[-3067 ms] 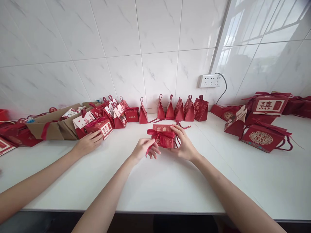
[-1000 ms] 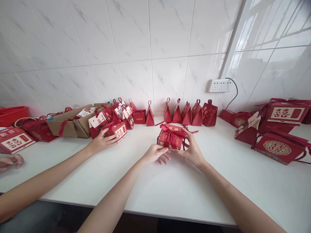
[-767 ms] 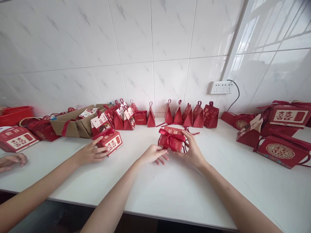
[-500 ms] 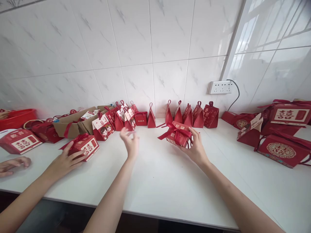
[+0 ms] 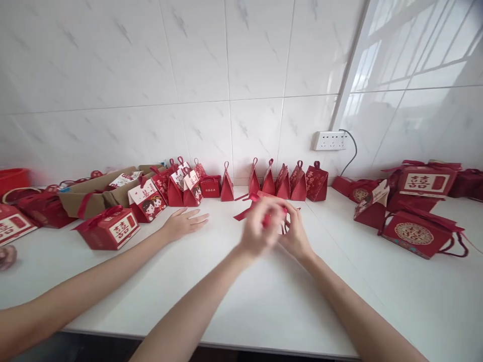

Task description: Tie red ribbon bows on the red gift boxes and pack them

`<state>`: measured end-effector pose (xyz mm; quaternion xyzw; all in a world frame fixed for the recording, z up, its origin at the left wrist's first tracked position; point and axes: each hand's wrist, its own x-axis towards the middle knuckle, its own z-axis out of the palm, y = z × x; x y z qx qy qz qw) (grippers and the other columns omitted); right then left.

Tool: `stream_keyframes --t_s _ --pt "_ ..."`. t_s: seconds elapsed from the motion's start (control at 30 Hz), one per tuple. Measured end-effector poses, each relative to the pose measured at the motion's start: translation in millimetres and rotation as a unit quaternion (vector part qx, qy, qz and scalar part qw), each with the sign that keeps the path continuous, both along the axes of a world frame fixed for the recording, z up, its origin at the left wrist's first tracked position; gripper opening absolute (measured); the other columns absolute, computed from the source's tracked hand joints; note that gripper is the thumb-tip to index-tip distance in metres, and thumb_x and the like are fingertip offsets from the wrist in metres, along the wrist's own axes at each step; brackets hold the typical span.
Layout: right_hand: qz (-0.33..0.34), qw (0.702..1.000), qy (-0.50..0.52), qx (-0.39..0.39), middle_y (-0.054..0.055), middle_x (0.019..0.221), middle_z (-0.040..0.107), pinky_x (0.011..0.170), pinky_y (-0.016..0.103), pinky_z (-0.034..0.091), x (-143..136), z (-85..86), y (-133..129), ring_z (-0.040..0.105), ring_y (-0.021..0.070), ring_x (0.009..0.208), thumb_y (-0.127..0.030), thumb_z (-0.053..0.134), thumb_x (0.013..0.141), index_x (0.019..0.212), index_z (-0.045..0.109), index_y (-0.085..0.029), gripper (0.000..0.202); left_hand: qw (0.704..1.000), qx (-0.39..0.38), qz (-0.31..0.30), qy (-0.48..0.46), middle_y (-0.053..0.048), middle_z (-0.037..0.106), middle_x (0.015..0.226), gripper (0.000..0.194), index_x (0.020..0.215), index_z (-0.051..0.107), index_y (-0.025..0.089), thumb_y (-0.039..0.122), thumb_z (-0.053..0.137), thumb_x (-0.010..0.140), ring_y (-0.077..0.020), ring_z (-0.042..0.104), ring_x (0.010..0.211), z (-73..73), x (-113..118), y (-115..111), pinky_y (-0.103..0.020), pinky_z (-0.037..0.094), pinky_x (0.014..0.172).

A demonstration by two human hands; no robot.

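A red gift box [image 5: 252, 207] with a ribbon bow is at the middle of the white table, largely hidden behind my hands. My right hand [image 5: 296, 234] grips its right side, fingers curved around the edge near the dark red cord handles. Directly in front of the box is my left hand [image 5: 260, 229], smeared by motion, with its fingers bent over the bow. Whether those fingers pinch the ribbon cannot be made out.
Another person's hand [image 5: 184, 223] lies flat on the table near a ribboned box [image 5: 109, 230]; a further hand [image 5: 7, 256] shows at the left edge. Triangular red boxes [image 5: 283, 182] line the tiled wall. Larger gift boxes [image 5: 418, 231] stand right, an open carton [image 5: 73, 201] left.
My left hand has swung right, from beside the upright boxes to the gift box in my right hand. The neighbouring person's hand has let go of the ribboned box and moved right onto the table.
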<state>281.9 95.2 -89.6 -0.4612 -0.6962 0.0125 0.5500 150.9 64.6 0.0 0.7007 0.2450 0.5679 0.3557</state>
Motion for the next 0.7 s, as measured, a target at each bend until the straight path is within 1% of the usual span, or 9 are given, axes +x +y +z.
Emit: stream_keyframes --t_s 0.07,0.1,0.13,0.2,0.3,0.37,0.47,0.57,0.7 --pt "0.013 1.000 0.009 0.002 0.012 0.139 0.030 0.095 0.052 0.047 -0.7 2.5 -0.7 0.035 0.0313 0.130 -0.036 0.068 0.073 0.141 0.018 -0.032 0.084 0.977 0.024 0.175 -0.122 -0.005 0.063 0.097 0.019 0.095 0.054 0.023 0.035 0.048 0.082 -0.0160 0.061 0.084 -9.0 -35.0 25.5 -0.029 0.050 0.076" --pt "0.023 1.000 0.012 0.000 0.012 0.140 0.029 0.096 0.051 0.047 -1.4 3.2 -1.1 0.035 0.0301 0.131 -0.034 0.069 0.073 0.140 0.020 -0.032 0.083 0.964 0.010 0.226 -0.142 -0.006 0.062 0.098 0.019 0.095 0.051 0.022 0.035 0.049 0.081 -0.0163 0.061 0.086 -15.4 -49.4 38.2 -0.029 0.050 0.076" --pt "0.037 0.999 0.011 -0.005 0.012 0.140 0.029 0.096 0.050 0.047 -2.1 3.4 -1.6 0.035 0.0296 0.131 -0.032 0.069 0.072 0.140 0.021 -0.032 0.083 0.960 -0.016 0.240 -0.146 -0.005 0.061 0.097 0.019 0.095 0.049 0.022 0.035 0.049 0.081 -0.0163 0.062 0.085 -22.7 -60.9 49.6 -0.029 0.050 0.075" --pt "0.062 0.998 0.001 -0.016 0.012 0.142 0.027 0.098 0.050 0.045 -2.9 2.9 -2.5 0.034 0.0292 0.132 -0.029 0.069 0.072 0.139 0.022 -0.033 0.082 0.968 -0.060 0.215 -0.115 -0.005 0.063 0.092 0.017 0.090 0.049 0.021 0.036 0.050 0.081 -0.0162 0.063 0.083 -38.0 -75.4 66.1 -0.029 0.049 0.076" --pt "0.092 0.995 -0.021 -0.029 0.011 0.143 0.026 0.100 0.050 0.043 -2.8 1.5 -4.4 0.031 0.0292 0.135 -0.025 0.069 0.072 0.140 0.022 -0.034 0.083 0.977 -0.106 0.171 -0.067 -0.003 0.064 0.079 0.021 0.077 0.053 0.019 0.040 0.050 0.081 -0.0156 0.062 0.079 -52.7 -81.5 74.8 -0.027 0.047 0.075" --pt "0.102 0.994 -0.029 -0.040 0.010 0.145 0.025 0.099 0.049 0.044 -2.4 1.4 -6.0 0.028 0.0292 0.136 -0.023 0.070 0.071 0.140 0.022 -0.035 0.084 0.979 -0.121 0.154 -0.049 -0.002 0.061 0.070 0.029 0.075 0.055 0.018 0.046 0.049 0.080 -0.0144 0.059 0.071 -53.1 -80.7 73.0 -0.025 0.045 0.069" --pt "0.112 0.991 -0.029 -0.061 0.011 0.146 0.023 0.097 0.048 0.046 -2.6 2.6 -8.6 0.028 0.0295 0.136 -0.024 0.071 0.071 0.140 0.022 -0.035 0.085 0.986 -0.124 0.109 -0.017 0.000 0.056 0.065 0.036 0.080 0.057 0.017 0.053 0.054 0.075 -0.0133 0.054 0.066 -46.3 -78.6 65.3 -0.025 0.043 0.065" --pt "0.119 0.990 -0.028 -0.078 0.012 0.146 0.022 0.097 0.048 0.046 -3.1 3.4 -10.0 0.027 0.0298 0.137 -0.026 0.071 0.071 0.140 0.022 -0.034 0.085 0.988 -0.128 0.087 -0.012 0.000 0.057 0.070 0.033 0.077 0.055 0.018 0.049 0.063 0.069 -0.0134 0.054 0.068 -43.2 -74.9 58.4 -0.024 0.042 0.066" --pt "0.127 0.988 -0.014 -0.092 0.011 0.147 0.022 0.096 0.047 0.046 -2.7 0.9 -8.9 0.026 0.0302 0.136 -0.026 0.072 0.071 0.140 0.023 -0.034 0.085 0.988 -0.128 0.088 -0.007 0.001 0.055 0.068 0.030 0.069 0.052 0.018 0.045 0.065 0.070 -0.0122 0.051 0.065 -48.3 -59.9 56.5 -0.023 0.040 0.063"
